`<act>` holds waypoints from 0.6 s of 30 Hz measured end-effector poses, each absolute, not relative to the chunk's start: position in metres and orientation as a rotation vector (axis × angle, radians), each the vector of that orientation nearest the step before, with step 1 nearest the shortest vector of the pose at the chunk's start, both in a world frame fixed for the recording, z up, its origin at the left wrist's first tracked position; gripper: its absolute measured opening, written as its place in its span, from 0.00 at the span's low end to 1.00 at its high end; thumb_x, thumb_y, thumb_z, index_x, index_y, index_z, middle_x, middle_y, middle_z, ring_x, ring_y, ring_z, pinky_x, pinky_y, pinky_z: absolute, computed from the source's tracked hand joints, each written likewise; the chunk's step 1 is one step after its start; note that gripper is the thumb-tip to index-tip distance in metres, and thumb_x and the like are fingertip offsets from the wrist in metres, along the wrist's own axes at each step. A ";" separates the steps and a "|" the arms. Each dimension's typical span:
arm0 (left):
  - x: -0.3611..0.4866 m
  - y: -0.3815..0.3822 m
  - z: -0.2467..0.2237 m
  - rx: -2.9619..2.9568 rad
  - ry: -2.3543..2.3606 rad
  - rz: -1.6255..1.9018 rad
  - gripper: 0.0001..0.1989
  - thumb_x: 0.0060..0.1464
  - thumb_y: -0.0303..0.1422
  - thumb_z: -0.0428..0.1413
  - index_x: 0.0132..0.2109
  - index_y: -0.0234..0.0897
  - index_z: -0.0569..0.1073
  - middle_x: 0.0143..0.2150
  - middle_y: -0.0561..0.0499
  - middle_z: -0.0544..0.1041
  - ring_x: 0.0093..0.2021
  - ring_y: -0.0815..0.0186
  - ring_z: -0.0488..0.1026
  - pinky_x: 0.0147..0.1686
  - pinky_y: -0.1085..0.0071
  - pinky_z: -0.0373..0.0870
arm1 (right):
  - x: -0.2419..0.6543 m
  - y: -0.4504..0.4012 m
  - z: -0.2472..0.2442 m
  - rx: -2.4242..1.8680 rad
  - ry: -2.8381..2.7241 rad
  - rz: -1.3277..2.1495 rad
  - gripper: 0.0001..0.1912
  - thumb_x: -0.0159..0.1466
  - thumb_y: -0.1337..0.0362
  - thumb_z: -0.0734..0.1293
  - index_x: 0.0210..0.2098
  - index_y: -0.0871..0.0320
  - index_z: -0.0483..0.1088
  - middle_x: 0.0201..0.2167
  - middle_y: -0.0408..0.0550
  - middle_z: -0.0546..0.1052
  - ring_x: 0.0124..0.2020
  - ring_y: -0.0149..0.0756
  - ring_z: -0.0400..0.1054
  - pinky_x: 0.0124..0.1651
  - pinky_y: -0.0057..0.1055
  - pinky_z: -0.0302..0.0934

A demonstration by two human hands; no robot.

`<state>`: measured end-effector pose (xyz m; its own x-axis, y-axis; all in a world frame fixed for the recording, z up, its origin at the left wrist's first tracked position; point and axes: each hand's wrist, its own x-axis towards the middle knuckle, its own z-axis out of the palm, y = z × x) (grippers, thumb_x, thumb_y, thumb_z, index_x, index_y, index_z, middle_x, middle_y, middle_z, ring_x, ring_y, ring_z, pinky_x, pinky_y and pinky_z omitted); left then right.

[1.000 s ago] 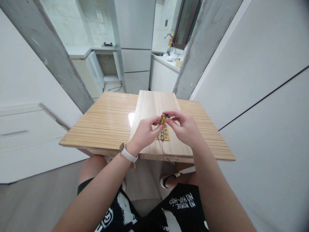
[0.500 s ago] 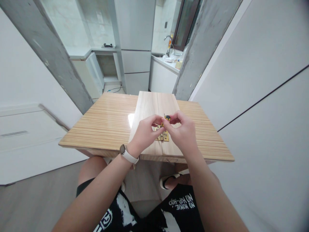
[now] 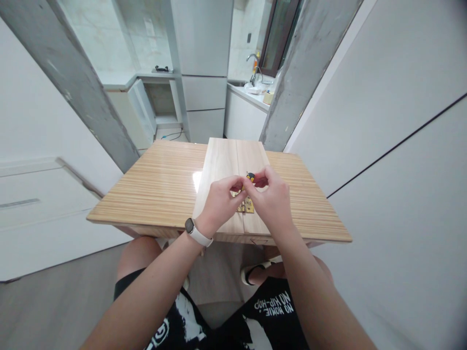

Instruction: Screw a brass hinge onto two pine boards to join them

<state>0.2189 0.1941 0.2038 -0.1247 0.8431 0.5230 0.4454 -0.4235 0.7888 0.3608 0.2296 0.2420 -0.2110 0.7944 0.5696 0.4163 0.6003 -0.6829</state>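
Observation:
My right hand [image 3: 272, 197] is closed, thumb and fingers pinching a small black-and-yellow tool [image 3: 250, 177] whose kind I cannot make out. Close against it, my left hand [image 3: 225, 198] is also closed, its fingertips meeting the right thumb at the tool's lower part; the fingers hide exactly what they grip. Just below both hands a brass hinge [image 3: 249, 206] lies across the seam of two pale wooden boards [image 3: 222, 158]. Its upper part is covered by my fingers.
The boards lie on a wood-grain table [image 3: 171, 180], whose front edge is close to my knees. White panels stand on both sides. Beyond the table are a fridge [image 3: 206, 92], a sink counter with a faucet [image 3: 252, 68] and an open cabinet [image 3: 160, 99].
Both hands stay together over the hinge with the tool between them. The tool and the right-hand fingers have turned slightly; the whole view has shifted a little.

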 end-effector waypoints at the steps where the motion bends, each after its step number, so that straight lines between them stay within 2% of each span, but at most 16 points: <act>1: 0.217 0.195 0.204 1.803 1.417 1.562 0.05 0.64 0.31 0.61 0.45 0.39 0.81 0.41 0.49 0.84 0.41 0.62 0.80 0.46 0.66 0.77 | 0.363 0.232 0.243 -0.946 -1.868 0.515 0.07 0.65 0.60 0.73 0.34 0.53 0.71 0.31 0.43 0.78 0.34 0.38 0.73 0.40 0.36 0.67; 5: 0.211 0.197 0.203 1.844 1.331 1.512 0.08 0.66 0.34 0.61 0.49 0.39 0.82 0.42 0.49 0.84 0.41 0.62 0.80 0.45 0.66 0.76 | 0.375 0.245 0.250 -0.767 -2.013 0.712 0.11 0.69 0.60 0.70 0.49 0.53 0.77 0.45 0.48 0.83 0.44 0.40 0.77 0.48 0.41 0.71; 9: 0.204 0.200 0.204 1.891 1.267 1.425 0.06 0.65 0.33 0.62 0.46 0.36 0.81 0.40 0.48 0.84 0.40 0.62 0.79 0.42 0.66 0.74 | 0.388 0.257 0.255 -0.647 -2.156 0.884 0.14 0.72 0.62 0.67 0.54 0.50 0.79 0.52 0.48 0.83 0.51 0.42 0.78 0.55 0.45 0.71; 12: 0.199 0.204 0.203 1.865 1.209 1.396 0.07 0.63 0.33 0.64 0.45 0.35 0.81 0.41 0.48 0.84 0.42 0.61 0.80 0.43 0.66 0.74 | 0.391 0.261 0.257 -0.583 -2.210 0.914 0.16 0.72 0.63 0.66 0.56 0.48 0.79 0.53 0.48 0.83 0.54 0.43 0.77 0.58 0.45 0.70; 18: 0.194 0.207 0.201 1.805 1.151 1.363 0.08 0.63 0.34 0.64 0.47 0.35 0.81 0.43 0.47 0.85 0.45 0.59 0.81 0.47 0.64 0.77 | 0.386 0.258 0.254 -0.653 -2.161 0.759 0.13 0.69 0.67 0.68 0.49 0.49 0.83 0.46 0.46 0.85 0.49 0.43 0.79 0.53 0.42 0.70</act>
<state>0.1944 0.2069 0.2009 0.0991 0.8929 0.4392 0.2835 -0.4484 0.8477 0.3861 0.2583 0.2542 -0.5955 0.6487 0.4739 0.2098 0.6949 -0.6878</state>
